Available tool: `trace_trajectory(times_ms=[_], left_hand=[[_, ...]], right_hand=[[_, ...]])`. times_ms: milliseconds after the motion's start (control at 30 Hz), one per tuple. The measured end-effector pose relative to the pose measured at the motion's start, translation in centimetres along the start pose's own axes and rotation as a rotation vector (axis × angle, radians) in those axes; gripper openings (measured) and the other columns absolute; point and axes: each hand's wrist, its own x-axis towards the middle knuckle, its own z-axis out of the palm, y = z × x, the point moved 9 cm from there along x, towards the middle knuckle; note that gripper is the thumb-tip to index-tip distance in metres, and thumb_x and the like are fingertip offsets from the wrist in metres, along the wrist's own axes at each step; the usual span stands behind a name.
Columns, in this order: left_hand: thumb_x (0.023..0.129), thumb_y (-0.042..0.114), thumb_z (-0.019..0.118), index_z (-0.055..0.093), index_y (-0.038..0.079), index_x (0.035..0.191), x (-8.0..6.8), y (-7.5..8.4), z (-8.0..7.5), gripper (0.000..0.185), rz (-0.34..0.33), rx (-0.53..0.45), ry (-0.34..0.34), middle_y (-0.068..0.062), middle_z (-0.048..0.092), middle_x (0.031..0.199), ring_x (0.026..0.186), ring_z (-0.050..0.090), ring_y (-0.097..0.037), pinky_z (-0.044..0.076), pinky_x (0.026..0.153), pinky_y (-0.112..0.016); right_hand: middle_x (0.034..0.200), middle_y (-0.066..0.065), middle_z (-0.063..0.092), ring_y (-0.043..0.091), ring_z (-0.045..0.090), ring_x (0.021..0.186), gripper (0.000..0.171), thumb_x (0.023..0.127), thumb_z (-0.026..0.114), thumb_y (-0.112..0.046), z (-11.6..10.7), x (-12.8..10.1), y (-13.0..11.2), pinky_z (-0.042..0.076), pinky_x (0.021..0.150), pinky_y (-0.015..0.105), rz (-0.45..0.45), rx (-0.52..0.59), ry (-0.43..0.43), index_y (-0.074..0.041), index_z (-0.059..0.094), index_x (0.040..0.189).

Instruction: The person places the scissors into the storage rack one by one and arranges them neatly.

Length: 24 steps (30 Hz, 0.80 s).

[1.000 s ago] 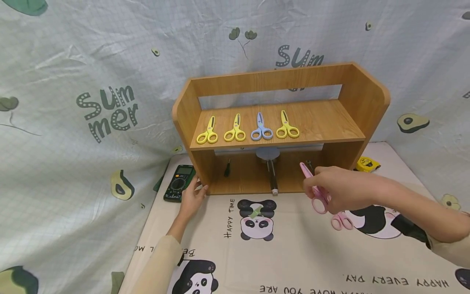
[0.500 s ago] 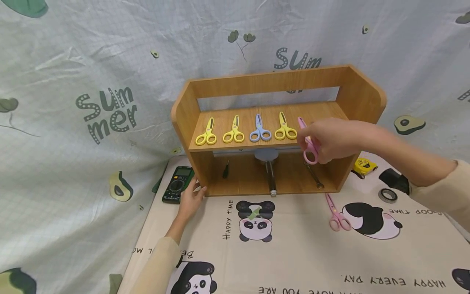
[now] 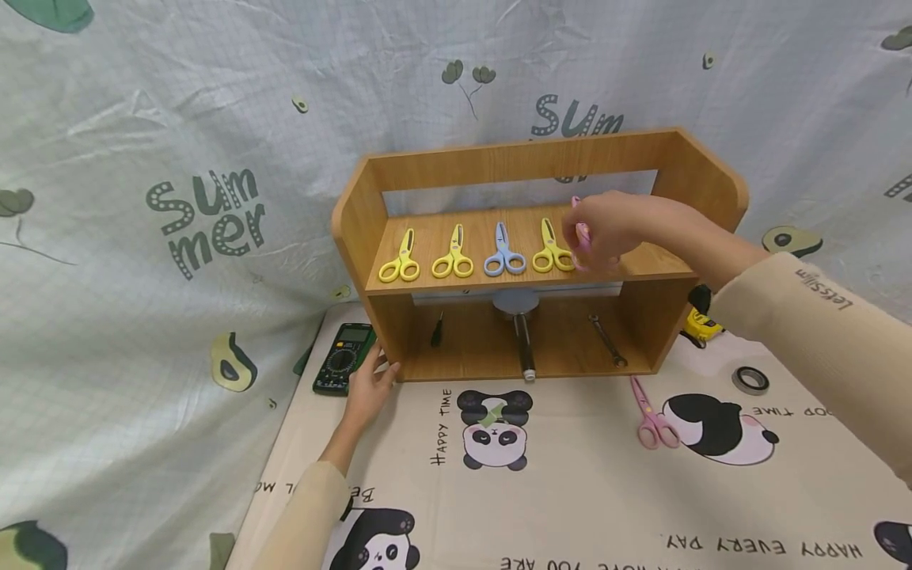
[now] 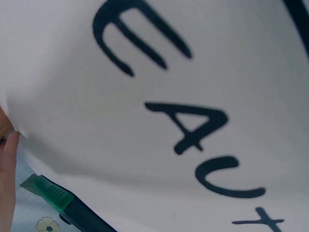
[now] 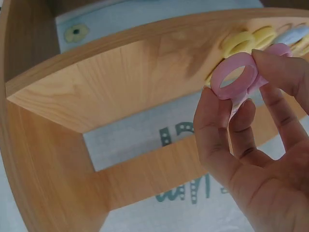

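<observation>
My right hand (image 3: 602, 232) pinches pink scissors (image 5: 233, 77) by the handle rings over the upper board of a wooden shelf (image 3: 634, 206). In the head view the hand covers much of these scissors; in the right wrist view the thumb and fingertips meet at the rings. To their left on the board lie yellow scissors (image 3: 550, 247), blue scissors (image 3: 503, 252) and more yellow scissors (image 3: 453, 253). My left hand (image 3: 368, 388) rests with fairly straight fingers against the shelf's lower left corner, beside a green-edged multimeter (image 3: 343, 360).
The lower compartment holds a screwdriver (image 3: 437, 331), a black-handled tool with a round grey head (image 3: 522, 336) and a wrench (image 3: 607, 342). On the table lie other pink scissors (image 3: 651, 419), a tape roll (image 3: 750, 380) and a yellow tape measure (image 3: 701, 326).
My right hand has carried the pink scissors from in front of the lower compartment up and over the upper board, right of the other scissors there. The left hand stays at the corner.
</observation>
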Motion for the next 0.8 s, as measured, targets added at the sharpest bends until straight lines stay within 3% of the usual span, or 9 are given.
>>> trace_trajectory(times_ms=[267,367,467,633,800], left_hand=[[0.100,0.002,0.065,0.038,0.010,0.161,0.2,0.1,-0.1,0.067,0.066,0.005,0.040,-0.029,0.050,0.154,0.128,0.062,-0.049,0.066,0.085,-0.046],[0.101,0.002,0.065,0.037,0.011,0.162,0.3,0.2,-0.1,0.067,0.056,-0.008,0.031,-0.026,0.048,0.157,0.130,0.061,-0.048,0.065,0.088,-0.047],[0.102,0.004,0.065,0.035,0.011,0.163,0.3,0.2,0.0,0.068,0.032,-0.015,0.008,-0.024,0.047,0.159,0.133,0.060,-0.045,0.063,0.093,-0.050],[0.103,0.007,0.065,0.032,0.011,0.164,0.3,-0.1,0.1,0.069,-0.008,-0.002,-0.009,-0.024,0.048,0.158,0.134,0.060,-0.044,0.062,0.096,-0.051],[0.103,0.006,0.064,0.033,0.011,0.163,0.2,-0.1,0.0,0.068,0.005,-0.007,-0.001,-0.025,0.048,0.157,0.133,0.060,-0.044,0.062,0.094,-0.051]], right_hand=[[0.106,0.013,0.058,0.023,0.053,0.082,0.031,0.074,0.065,0.004,0.6,2.3,2.0,0.041,0.054,0.025,0.084,-0.083,-0.053,-0.010,0.063,0.102],[0.112,0.014,0.057,0.023,0.053,0.081,0.038,0.071,0.062,0.008,0.9,2.7,2.9,0.041,0.053,0.025,0.114,-0.065,-0.067,-0.009,0.063,0.105],[0.114,0.016,0.058,0.023,0.056,0.079,0.037,0.075,0.064,0.007,1.3,3.0,3.7,0.044,0.055,0.025,0.133,-0.025,-0.078,-0.009,0.063,0.109],[0.102,0.015,0.059,0.022,0.059,0.073,0.031,0.083,0.068,0.002,1.8,3.4,4.5,0.049,0.058,0.027,0.151,0.035,-0.092,-0.008,0.064,0.112],[0.099,0.014,0.059,0.022,0.060,0.073,0.030,0.085,0.068,0.001,1.8,3.7,4.5,0.049,0.060,0.028,0.160,0.045,-0.101,-0.008,0.064,0.113]])
